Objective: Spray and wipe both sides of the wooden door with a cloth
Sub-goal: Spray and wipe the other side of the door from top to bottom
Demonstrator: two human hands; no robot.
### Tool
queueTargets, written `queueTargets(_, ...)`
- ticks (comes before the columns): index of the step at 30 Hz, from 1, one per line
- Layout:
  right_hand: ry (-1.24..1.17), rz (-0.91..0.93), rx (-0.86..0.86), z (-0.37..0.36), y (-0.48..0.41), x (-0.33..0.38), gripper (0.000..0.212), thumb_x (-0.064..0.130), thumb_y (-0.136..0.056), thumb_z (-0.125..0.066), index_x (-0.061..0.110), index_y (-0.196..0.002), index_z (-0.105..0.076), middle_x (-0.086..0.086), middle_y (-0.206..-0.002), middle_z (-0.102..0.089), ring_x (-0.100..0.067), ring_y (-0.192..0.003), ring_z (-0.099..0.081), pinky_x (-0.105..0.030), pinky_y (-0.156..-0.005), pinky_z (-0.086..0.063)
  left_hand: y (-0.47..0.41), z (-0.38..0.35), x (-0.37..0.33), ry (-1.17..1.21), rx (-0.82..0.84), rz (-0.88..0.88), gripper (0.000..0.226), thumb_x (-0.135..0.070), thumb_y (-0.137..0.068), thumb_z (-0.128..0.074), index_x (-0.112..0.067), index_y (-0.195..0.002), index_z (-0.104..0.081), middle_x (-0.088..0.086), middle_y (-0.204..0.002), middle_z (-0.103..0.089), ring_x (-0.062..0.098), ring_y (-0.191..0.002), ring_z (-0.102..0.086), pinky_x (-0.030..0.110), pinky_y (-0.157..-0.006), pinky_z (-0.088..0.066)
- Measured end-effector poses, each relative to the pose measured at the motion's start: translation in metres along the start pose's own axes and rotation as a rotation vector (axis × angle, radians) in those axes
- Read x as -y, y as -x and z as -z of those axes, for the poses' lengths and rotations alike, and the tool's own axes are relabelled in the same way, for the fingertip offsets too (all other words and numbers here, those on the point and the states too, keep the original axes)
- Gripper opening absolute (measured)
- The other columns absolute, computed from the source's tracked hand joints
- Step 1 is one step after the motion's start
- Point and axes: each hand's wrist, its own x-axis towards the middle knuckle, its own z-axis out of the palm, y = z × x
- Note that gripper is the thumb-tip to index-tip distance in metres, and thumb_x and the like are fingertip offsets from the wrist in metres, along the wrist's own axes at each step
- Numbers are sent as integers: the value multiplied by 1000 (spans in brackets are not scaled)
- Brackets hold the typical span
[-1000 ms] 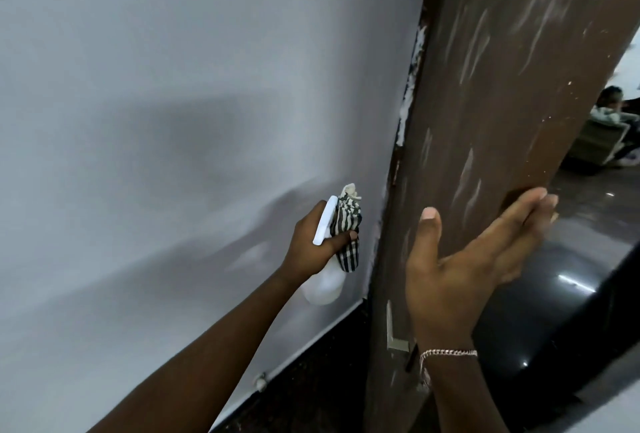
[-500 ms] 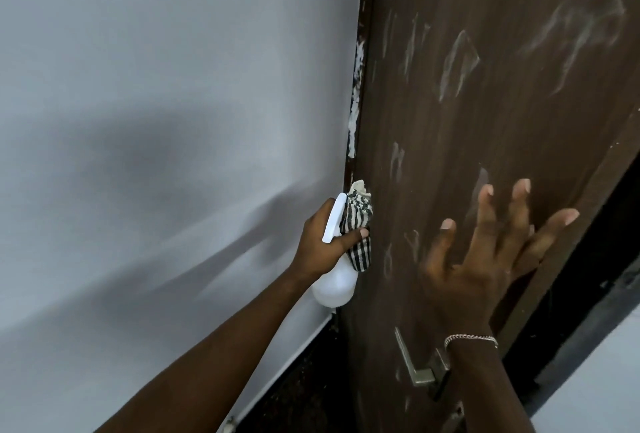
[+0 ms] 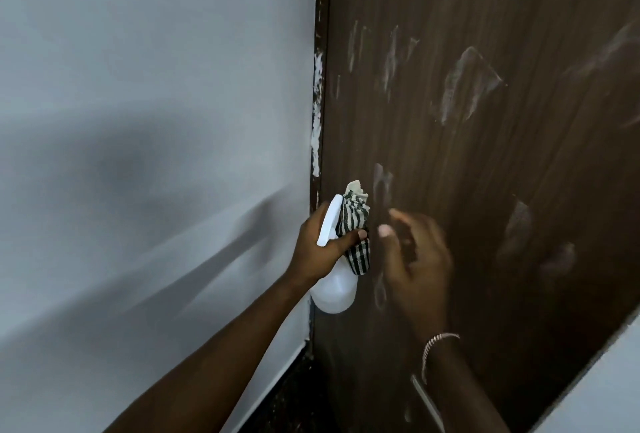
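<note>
Brown wood grain fills the right side of the view: the door stands close in front of the person, its face marked with pale, chalky smears from the top down to hand height. Along its left edge runs a dark strip with flaking white paint, and beyond that a plain grey wall. The left hand is raised at that edge, fingers curled round the neck of a white spray bottle, the thumb pinning a bunched black-and-white striped cloth against the bottle's head. The cloth sticks out above and below the thumb, in front of the door's left edge. The right hand is just beside the cloth, blurred, its fingers loosely spread and slightly bent, holding nothing; whether its fingertips touch the wood cannot be told. A thin bracelet circles the right wrist, and below it part of a metal door handle shows.
</note>
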Motion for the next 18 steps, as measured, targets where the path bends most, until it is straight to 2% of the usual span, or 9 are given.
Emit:
queueTargets(1,-123,-142,106,-9,-5,-7,26,29,-98,-67,17,-121,-69,7,-114,-67,-8,-106,-66,-35,-88,-57,-4,-2,-1,12,-3,-5,68,-41,-87,-86,-17,-144,-57,-4,-134,-70,15,-123,-68,41,-107,-56)
queueTargets(3,-313,-345,231,-25,-16,-24,32,32,-95,-69,21,-125,-68,9,-113,-71,-5,-104,-68,-30,-89,-58,-14,-7,0,34,-9,-4,73,-48,-86,-84,-17,-147,-55,-4,-138,-69,15,-127,-66,41,-111,-53)
queueTargets(6,-477,-446,352,-41,-37,-49,41,27,-93,-71,21,-133,-65,6,-118,-73,-10,-112,-68,-32,-98,-55,-29,-12,7,47,3,11,70,-44,-90,-81,-19,-150,-53,-3,-142,-67,17,-131,-64,44,-113,-52)
queueTargets(9,-531,-497,454,-52,-57,-63,42,18,-93,-71,17,-135,-64,3,-120,-74,-15,-114,-69,-38,-102,-54,-46,-13,16,40,44,1,53,-24,-97,-77,-18,-146,-57,-1,-135,-70,16,-125,-67,33,-107,-55)
queueTargets(11,-520,-514,436,-60,-67,-70,34,13,-93,-71,14,-128,-69,-2,-115,-76,-21,-110,-71,-47,-101,-55,-58,-15,21,20,76,-3,51,-19,-96,-77,-21,-144,-57,-4,-133,-70,12,-123,-67,24,-102,-55)
queueTargets(13,-512,-528,351,-70,-75,-76,27,7,-94,-69,11,-120,-73,-5,-109,-77,-26,-104,-73,-52,-97,-56,-72,-15,23,-1,120,-9,55,-21,-93,-81,-34,-140,-55,-14,-132,-68,3,-122,-65,15,-99,-52)
queueTargets(15,-542,-569,261,-82,-87,-81,24,6,-97,-64,9,-119,-73,-7,-109,-77,-28,-103,-73,-53,-95,-57,-96,-14,27,-1,179,-18,60,-23,-90,-83,-42,-136,-50,-27,-128,-63,-13,-118,-61,4,-91,-47)
queueTargets(17,-625,-611,165,-88,-101,-87,23,7,-100,-58,6,-119,-70,-11,-111,-76,-32,-105,-72,-50,-94,-57,-120,-11,33,18,188,-4,63,-22,-91,-80,-40,-139,-43,-37,-122,-54,-30,-109,-53,-4,-84,-41)
queueTargets(18,-672,-624,100,-90,-109,-92,23,7,-101,-56,5,-120,-69,-14,-113,-75,-34,-107,-71,-49,-95,-57,-131,-9,34,37,176,-7,61,-20,-93,-77,-37,-140,-42,-38,-120,-52,-33,-106,-52,-6,-83,-40)
